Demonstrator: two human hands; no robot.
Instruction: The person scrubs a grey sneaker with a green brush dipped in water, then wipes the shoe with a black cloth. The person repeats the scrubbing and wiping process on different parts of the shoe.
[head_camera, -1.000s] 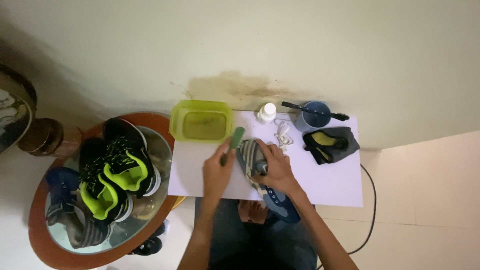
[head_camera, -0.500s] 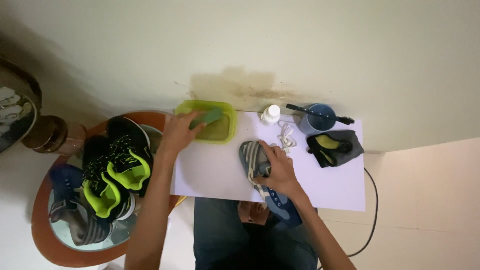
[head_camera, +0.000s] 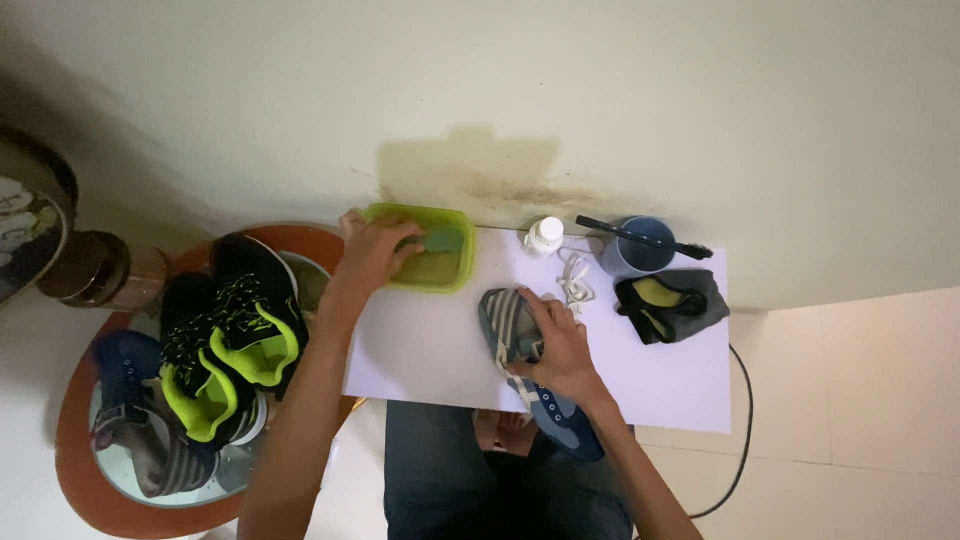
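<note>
A person's left hand (head_camera: 375, 252) grips a green sponge (head_camera: 438, 241) inside the green tub (head_camera: 455, 282) at eleven o'clock on the white table (head_camera: 420, 350). The right hand (head_camera: 560, 345) clasps a grey striped shoe (head_camera: 508, 325) at centre. Judged best: soak the sponge well, squeeze off excess, and hold the shoe steady.

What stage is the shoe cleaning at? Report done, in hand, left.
Done: laces lie on the table, apparently removed. In hand: right hand holds the striped shoe; left hand dips a green sponge in the green tub. Left: black-and-green sneakers wait in the basin.
</note>
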